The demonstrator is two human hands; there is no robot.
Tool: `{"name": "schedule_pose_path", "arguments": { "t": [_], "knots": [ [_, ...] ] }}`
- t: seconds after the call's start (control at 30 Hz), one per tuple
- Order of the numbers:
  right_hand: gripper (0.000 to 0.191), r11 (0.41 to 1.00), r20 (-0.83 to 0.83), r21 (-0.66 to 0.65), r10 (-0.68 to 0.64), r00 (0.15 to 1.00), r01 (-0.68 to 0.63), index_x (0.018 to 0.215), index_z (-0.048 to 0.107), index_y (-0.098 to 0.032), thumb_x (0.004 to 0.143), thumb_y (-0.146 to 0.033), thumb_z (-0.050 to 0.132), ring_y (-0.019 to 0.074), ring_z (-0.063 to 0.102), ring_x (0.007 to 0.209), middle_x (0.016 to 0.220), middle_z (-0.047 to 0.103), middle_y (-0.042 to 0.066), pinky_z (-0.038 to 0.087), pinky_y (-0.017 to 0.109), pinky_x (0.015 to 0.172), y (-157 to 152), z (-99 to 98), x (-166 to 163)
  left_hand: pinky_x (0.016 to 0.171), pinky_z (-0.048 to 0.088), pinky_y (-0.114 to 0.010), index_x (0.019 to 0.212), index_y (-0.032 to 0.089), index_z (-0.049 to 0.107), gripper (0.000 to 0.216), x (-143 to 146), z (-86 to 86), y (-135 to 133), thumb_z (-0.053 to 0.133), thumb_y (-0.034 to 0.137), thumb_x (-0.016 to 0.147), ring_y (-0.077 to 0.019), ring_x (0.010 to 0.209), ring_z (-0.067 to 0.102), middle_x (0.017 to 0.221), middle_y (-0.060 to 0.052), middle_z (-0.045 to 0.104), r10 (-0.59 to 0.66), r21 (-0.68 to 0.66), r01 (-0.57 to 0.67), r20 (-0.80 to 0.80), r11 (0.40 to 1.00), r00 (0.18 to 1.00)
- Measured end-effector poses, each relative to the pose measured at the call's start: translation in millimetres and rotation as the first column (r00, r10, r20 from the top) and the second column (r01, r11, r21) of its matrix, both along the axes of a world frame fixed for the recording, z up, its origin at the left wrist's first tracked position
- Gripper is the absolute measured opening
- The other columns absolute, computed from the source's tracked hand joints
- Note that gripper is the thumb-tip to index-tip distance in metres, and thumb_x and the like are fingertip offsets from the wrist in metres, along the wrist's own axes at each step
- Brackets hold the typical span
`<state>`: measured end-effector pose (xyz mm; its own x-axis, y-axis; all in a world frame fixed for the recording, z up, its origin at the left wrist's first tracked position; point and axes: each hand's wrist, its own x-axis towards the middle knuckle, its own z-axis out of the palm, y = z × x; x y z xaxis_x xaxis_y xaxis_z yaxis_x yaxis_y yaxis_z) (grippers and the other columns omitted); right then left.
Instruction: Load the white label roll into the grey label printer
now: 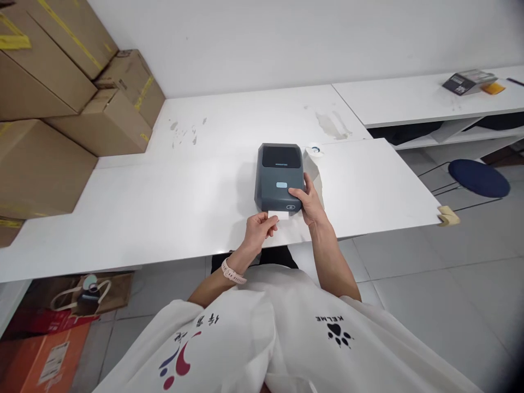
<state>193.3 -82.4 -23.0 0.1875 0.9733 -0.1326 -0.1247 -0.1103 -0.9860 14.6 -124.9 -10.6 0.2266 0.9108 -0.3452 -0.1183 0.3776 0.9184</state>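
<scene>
A dark grey label printer [279, 177] with a black window in its lid stands on the white table [188, 207], close to the front edge. A white paper label [280, 215] sticks out of its front slot. My left hand [260, 229] is closed, pinching the left end of that label between thumb and fingers. Against the printer's right side, my right hand [309, 203] grips the housing, its thumb resting on the top near the front corner. A small white roll [315, 150] lies behind that hand, beside a crumpled pale sheet [317, 177] that is partly hidden.
Cardboard boxes [106, 120] are stacked on the table's left. At the back right, a small black-and-white box [467, 82] rests on another white table. A blue round stool [478, 178] stands at right. Beneath the table's left end are a paper bag [117, 292] and an orange box [49, 360].
</scene>
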Motion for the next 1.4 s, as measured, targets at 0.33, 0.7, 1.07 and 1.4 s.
{"name": "schedule_pose_path", "arguments": {
  "t": [0.33, 0.7, 1.07, 1.4],
  "knots": [
    [0.118, 0.998, 0.371, 0.057, 0.001, 0.929, -0.024, 0.167, 0.000, -0.035, 0.077, -0.055, 0.073, 0.0345, 0.043, 0.150, 0.167, 0.035, 0.008, 0.044, 0.055, 0.121, 19, 18.3, 0, 0.056, 0.040, -0.025, 0.072, 0.019, 0.064, 0.035, -24, -18.6, -1, 0.061, 0.048, 0.091, -0.0093, 0.056, 0.050, 0.063, 0.003, 0.058, 0.162, 0.267, -0.119, -0.143, 0.956, 0.976],
    [0.075, 0.949, 0.294, 0.314, -0.082, 0.952, -0.016, 0.162, 0.033, -0.032, 0.099, -0.074, 0.029, 0.0245, 0.027, 0.160, 0.171, 0.033, 0.001, 0.024, 0.047, 0.133, -13, 37.6, 16, 0.131, 0.026, -0.038, 0.152, 0.025, 0.049, 0.064, -23, 38.7, 50, 0.026, 0.060, 0.104, -0.0208, 0.158, 0.035, 0.168, -0.003, 0.041, 0.109, 0.485, -0.047, -0.101, 0.873, 0.989],
    [0.083, 0.883, 0.657, 0.469, -0.326, 0.680, -0.031, 0.165, 0.021, -0.030, 0.096, -0.076, 0.033, 0.0315, 0.026, 0.159, 0.171, 0.029, 0.006, 0.030, 0.057, 0.126, 118, 78.9, 31, 0.104, 0.053, -0.044, 0.154, 0.022, 0.043, 0.082, 5, 12.2, 139, 0.065, 0.021, 0.076, -0.0316, 0.127, 0.064, 0.143, -0.012, 0.066, 0.070, 0.317, 0.140, -0.568, 0.938, 0.820],
    [0.041, 0.831, 0.941, -0.333, 0.319, -0.110, -0.445, 0.128, 0.071, -0.017, 0.096, -0.013, 0.045, 0.0338, 0.065, 0.125, 0.131, 0.073, 0.014, 0.044, 0.048, 0.111, 98, 80.5, -5, 0.108, 0.048, -0.046, 0.156, 0.024, 0.039, 0.081, 10, 17.4, 136, 0.054, 0.010, 0.077, -0.0310, 0.122, 0.067, 0.128, -0.008, 0.073, 0.128, 0.353, 0.208, -0.729, 0.912, 0.673]
  ]
}}
